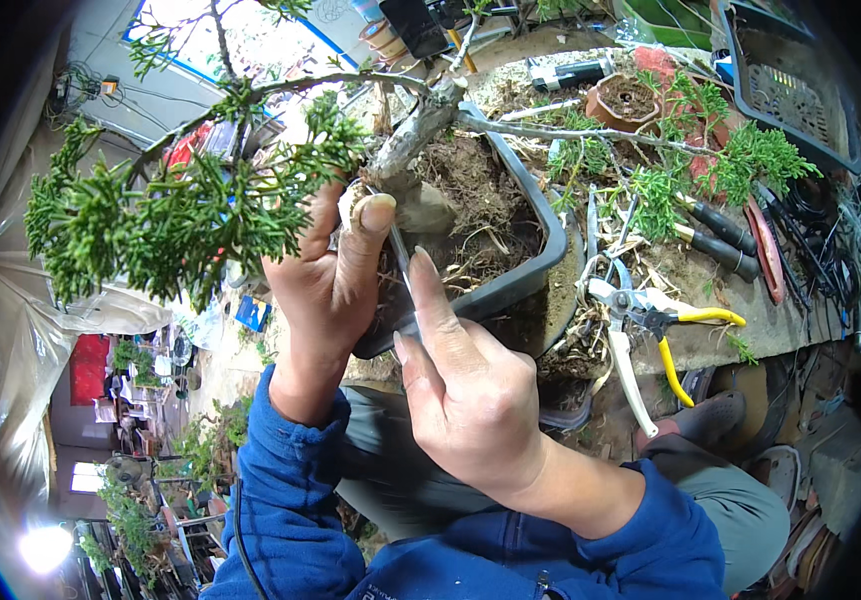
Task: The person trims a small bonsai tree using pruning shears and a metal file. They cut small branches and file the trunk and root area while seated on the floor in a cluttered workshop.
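A small juniper bonsai with a grey, bent trunk stands in a dark plastic pot of brown soil. My left hand is closed at the side of the trunk, its fingers partly hidden by the green foliage. The left thumb lies beside a pale, cut-looking spot on the wood. Pinched in my right hand is a thin metal carving tool, slanting up from the fingers. Its tip meets the trunk next to the left thumb, and its working end is too small to make out.
Right of the pot, pruning shears with yellow handles lie among wood scraps, near dark-handled tools. A small brown pot and a black plastic crate are at the far right. A long branch reaches out rightward over the table.
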`<control>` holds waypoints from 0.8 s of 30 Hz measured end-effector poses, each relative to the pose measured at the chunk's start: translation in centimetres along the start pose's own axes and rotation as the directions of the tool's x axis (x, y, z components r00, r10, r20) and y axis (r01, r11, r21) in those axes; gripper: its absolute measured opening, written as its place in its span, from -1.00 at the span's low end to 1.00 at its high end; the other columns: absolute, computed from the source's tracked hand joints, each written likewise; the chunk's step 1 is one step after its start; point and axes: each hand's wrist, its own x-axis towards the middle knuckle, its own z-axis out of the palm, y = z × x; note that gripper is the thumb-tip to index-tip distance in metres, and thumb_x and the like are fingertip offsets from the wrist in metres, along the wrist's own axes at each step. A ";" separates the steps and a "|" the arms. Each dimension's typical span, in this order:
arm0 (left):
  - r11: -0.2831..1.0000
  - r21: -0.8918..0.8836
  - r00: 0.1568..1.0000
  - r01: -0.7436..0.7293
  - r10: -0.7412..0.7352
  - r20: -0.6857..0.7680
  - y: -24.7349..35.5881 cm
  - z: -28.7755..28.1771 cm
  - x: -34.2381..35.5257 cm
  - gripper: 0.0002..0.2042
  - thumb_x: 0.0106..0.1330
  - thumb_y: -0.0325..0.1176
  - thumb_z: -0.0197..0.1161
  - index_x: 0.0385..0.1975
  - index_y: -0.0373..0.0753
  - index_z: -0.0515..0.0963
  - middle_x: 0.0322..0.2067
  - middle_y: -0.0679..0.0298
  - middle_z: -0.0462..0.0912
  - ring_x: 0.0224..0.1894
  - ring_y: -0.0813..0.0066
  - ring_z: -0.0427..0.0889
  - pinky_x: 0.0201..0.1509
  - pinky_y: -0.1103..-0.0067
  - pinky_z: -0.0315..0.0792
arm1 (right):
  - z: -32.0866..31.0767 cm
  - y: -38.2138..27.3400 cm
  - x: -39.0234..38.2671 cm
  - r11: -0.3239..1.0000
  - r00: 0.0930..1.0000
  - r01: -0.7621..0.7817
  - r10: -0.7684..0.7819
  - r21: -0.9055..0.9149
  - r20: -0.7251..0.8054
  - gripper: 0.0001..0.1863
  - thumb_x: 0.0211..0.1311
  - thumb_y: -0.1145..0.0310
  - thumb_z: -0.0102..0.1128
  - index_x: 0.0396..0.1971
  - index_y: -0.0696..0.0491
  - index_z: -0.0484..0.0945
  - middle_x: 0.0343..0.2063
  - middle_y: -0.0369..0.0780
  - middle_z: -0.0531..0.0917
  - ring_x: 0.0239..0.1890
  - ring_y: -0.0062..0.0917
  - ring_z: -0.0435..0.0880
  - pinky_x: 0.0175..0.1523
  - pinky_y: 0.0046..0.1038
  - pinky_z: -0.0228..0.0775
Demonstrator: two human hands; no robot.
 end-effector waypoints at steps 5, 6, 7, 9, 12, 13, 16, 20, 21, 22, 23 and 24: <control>0.984 0.155 0.994 -0.090 0.079 0.074 0.2 -0.1 0.7 -0.78 0.45 -0.31 0.34 -0.17 -0.39 0.69 -0.43 0.18 0.70 -0.42 0.31 0.62 -0.24 0.51 0.48 | -1.3 0.8 1.0 0.987 0.993 -0.007 -0.012 0.160 0.119 -0.26 0.21 0.67 0.30 0.44 0.21 0.34 -0.53 -0.09 0.64 -0.56 -0.47 0.63 -0.35 -0.47 0.51; 0.983 0.160 0.994 -0.093 0.083 0.070 0.4 -0.2 0.6 -0.79 0.45 -0.31 0.34 -0.17 -0.38 0.69 -0.43 0.18 0.69 -0.43 0.31 0.62 -0.25 0.50 0.47 | -1.7 1.5 1.3 0.968 0.989 -0.015 -0.024 0.250 0.149 -0.26 0.22 0.67 0.29 0.44 0.22 0.33 -0.54 -0.12 0.64 -0.55 -0.54 0.62 -0.34 -0.50 0.49; 0.978 0.158 0.991 -0.136 0.133 0.030 0.4 0.0 0.7 -0.80 0.50 -0.34 0.28 -0.20 -0.39 0.69 -0.45 0.18 0.68 -0.46 0.40 0.57 -0.30 0.50 0.44 | -2.1 2.1 1.5 0.952 0.979 -0.042 -0.021 0.303 0.204 -0.26 0.23 0.68 0.29 0.44 0.23 0.31 -0.54 -0.20 0.62 -0.49 -0.67 0.58 -0.32 -0.58 0.45; 0.997 -0.032 0.997 -0.070 0.070 0.017 0.6 0.2 0.4 -0.78 0.54 -0.35 0.23 -0.22 -0.41 0.68 -0.46 0.20 0.67 -0.46 0.47 0.54 -0.32 0.52 0.42 | -2.4 3.3 1.9 0.920 0.977 0.046 -0.123 0.388 0.176 -0.25 0.24 0.68 0.29 0.46 0.19 0.31 -0.51 -0.26 0.63 -0.53 -0.70 0.56 -0.37 -0.58 0.43; 0.996 -0.037 0.995 -0.082 0.084 0.049 0.7 0.0 0.1 -0.74 0.58 -0.36 0.15 -0.19 -0.48 0.66 -0.42 0.18 0.69 -0.46 0.56 0.49 -0.35 0.55 0.38 | -3.0 4.1 2.1 0.885 0.960 -0.036 -0.098 0.463 0.262 -0.25 0.24 0.66 0.30 0.46 0.15 0.32 -0.43 -0.23 0.64 -0.46 -0.68 0.57 -0.32 -0.57 0.43; 0.994 -0.051 0.994 -0.098 0.100 0.037 0.7 -0.1 0.0 -0.72 0.57 -0.36 0.15 -0.16 -0.52 0.65 -0.38 0.11 0.71 -0.47 0.53 0.48 -0.36 0.53 0.37 | -3.1 4.3 2.2 0.873 0.951 -0.077 -0.081 0.481 0.299 -0.25 0.24 0.66 0.31 0.46 0.14 0.32 -0.40 -0.22 0.64 -0.43 -0.67 0.58 -0.30 -0.57 0.42; 0.995 -0.086 0.992 0.045 -0.034 0.118 0.6 -0.7 -0.2 -0.64 0.56 -0.29 0.13 -0.14 -0.58 0.65 -0.39 0.02 0.72 -0.54 0.51 0.37 -0.43 0.46 0.22 | -3.8 4.7 2.5 0.833 0.910 -0.195 -0.042 0.517 0.412 -0.25 0.24 0.64 0.32 0.46 0.10 0.33 -0.32 -0.19 0.65 -0.36 -0.66 0.59 -0.25 -0.56 0.42; 0.999 -0.005 0.995 -0.032 0.032 0.095 -0.4 -1.1 0.0 -0.49 0.53 -0.13 0.11 0.03 -0.61 0.60 -0.28 -0.05 0.75 -0.44 0.44 0.51 -0.30 0.47 0.34 | -4.3 5.2 2.6 0.818 0.861 -0.271 -0.029 0.507 0.508 -0.24 0.24 0.62 0.34 0.46 0.05 0.34 -0.20 -0.15 0.66 -0.27 -0.63 0.61 -0.19 -0.55 0.42; 0.997 0.021 0.992 -0.075 0.073 0.105 -0.8 -1.3 0.3 -0.46 0.53 -0.09 0.11 0.09 -0.60 0.57 -0.23 -0.07 0.75 -0.38 0.41 0.58 -0.24 0.48 0.39 | -4.4 5.2 2.5 0.774 0.855 -0.325 -0.006 0.543 0.519 -0.24 0.24 0.61 0.35 0.47 0.04 0.34 -0.17 -0.14 0.66 -0.25 -0.63 0.61 -0.17 -0.55 0.42; 0.992 0.049 0.987 -0.116 0.109 0.116 -1.2 -1.4 0.4 -0.42 0.52 -0.06 0.11 0.15 -0.60 0.55 -0.17 -0.10 0.76 -0.33 0.38 0.64 -0.18 0.49 0.44 | -4.4 5.2 2.3 0.761 0.851 -0.342 0.002 0.551 0.525 -0.24 0.24 0.61 0.35 0.47 0.03 0.35 -0.15 -0.13 0.66 -0.22 -0.62 0.62 -0.15 -0.55 0.41; 0.996 0.006 0.986 -0.093 0.092 0.137 -1.5 -1.6 0.4 -0.27 0.46 0.09 0.15 0.27 -0.60 0.45 0.07 -0.13 0.70 -0.02 0.25 0.71 0.11 0.47 0.48 | -4.4 5.1 2.1 0.722 0.843 -0.382 0.017 0.576 0.538 -0.22 0.24 0.65 0.33 0.48 0.00 0.35 -0.27 -0.24 0.66 -0.41 -0.69 0.57 -0.34 -0.57 0.39; 0.996 -0.021 0.985 -0.089 0.091 0.145 -1.8 -1.7 0.4 -0.24 0.44 0.12 0.16 0.27 -0.60 0.45 0.13 -0.14 0.66 0.04 0.25 0.69 0.17 0.46 0.46 | -4.2 5.0 2.0 0.686 0.845 -0.396 0.013 0.611 0.534 -0.23 0.24 0.66 0.32 0.47 0.02 0.35 -0.31 -0.27 0.66 -0.45 -0.72 0.56 -0.37 -0.59 0.39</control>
